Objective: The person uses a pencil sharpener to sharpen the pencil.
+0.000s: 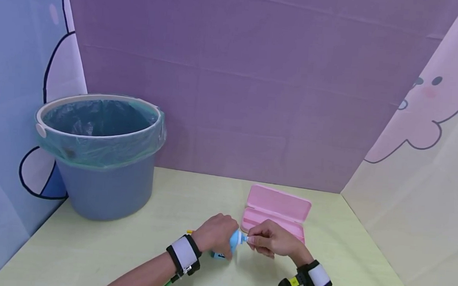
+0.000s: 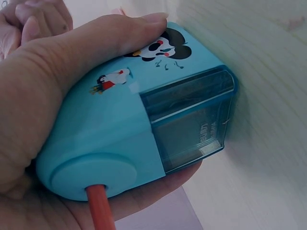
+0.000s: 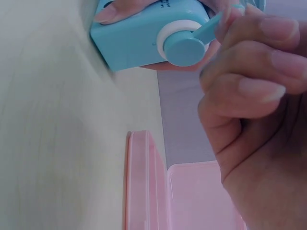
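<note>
A light-blue crank pencil sharpener [image 2: 110,120] with cartoon penguin prints and a clear shavings drawer is gripped by my left hand [image 1: 217,234], thumb over its printed side. Out of its round end sticks a pencil [image 2: 100,208], reddish-orange in the left wrist view. On the opposite end, my right hand [image 1: 274,239] pinches the crank handle [image 3: 211,29] between thumb and fingers. Just beyond the hands lies an open pink pencil case [image 1: 278,204], its lid tilted back. The right hand partly covers the case's near side in the head view.
A blue bin [image 1: 106,188] with a green-tinted liner bag stands at the back left of the pale table [image 1: 129,258]. A purple backdrop [image 1: 235,96] rises behind the table, and printed cloths hang at both sides.
</note>
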Demonstrator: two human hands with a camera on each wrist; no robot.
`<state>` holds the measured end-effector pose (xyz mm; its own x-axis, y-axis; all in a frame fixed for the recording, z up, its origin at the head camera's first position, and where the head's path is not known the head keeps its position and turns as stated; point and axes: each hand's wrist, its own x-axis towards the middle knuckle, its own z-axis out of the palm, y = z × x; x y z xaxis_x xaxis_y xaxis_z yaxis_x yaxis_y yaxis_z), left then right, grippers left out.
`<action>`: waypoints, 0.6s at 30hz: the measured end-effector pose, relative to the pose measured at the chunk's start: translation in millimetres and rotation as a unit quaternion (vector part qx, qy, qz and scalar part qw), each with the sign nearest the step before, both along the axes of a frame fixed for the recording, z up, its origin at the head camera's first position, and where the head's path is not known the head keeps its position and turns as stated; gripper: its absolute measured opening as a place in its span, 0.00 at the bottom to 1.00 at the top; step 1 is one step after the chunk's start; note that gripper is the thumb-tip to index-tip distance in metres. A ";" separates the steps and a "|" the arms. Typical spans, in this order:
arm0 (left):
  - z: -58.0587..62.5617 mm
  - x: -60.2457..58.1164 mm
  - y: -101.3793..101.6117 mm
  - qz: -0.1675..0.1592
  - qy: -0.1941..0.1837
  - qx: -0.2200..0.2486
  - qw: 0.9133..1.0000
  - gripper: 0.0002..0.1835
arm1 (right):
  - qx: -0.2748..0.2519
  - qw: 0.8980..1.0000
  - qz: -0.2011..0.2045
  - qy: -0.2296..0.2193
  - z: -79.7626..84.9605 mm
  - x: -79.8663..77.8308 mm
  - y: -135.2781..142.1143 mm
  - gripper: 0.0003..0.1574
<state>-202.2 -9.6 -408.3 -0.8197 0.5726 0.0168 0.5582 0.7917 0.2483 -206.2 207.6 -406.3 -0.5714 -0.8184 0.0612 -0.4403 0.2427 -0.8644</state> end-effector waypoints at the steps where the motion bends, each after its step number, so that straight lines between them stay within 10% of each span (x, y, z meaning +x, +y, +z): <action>1: 0.1 0.0 0.1 0.001 -0.001 -0.001 1.000 0.24 | -0.003 1.000 -0.002 0.004 0.6 -0.7 -0.1 0.17; 18: -1.3 -1.8 0.3 -0.002 -0.003 0.006 1.000 0.24 | 0.016 0.996 -0.075 0.034 6.0 -10.4 -2.1 0.14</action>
<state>-203.9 -9.3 -409.6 -0.8172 0.5760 0.0200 0.5604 0.7860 0.2612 -216.6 205.5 -400.4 -0.6835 -0.7257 0.0782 -0.4532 0.3379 -0.8249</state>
